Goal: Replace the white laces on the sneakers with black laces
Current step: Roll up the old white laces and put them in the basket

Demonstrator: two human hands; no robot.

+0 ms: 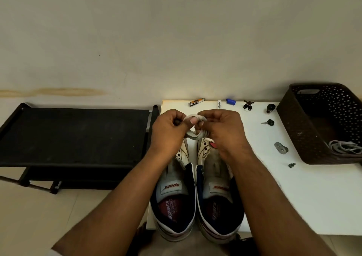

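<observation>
A coiled white lace (194,126) is pinched between the left hand (168,127) and right hand (221,128), fingers curled round it, above the toes of two sneakers (176,202) set side by side on the white table (293,197). More laces (344,147) are seen in the brown basket (299,130) at the right.

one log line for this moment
step: winding white lace | left hand: pinches lace | right hand: pinches lace | sneakers: unlaced, on table
</observation>
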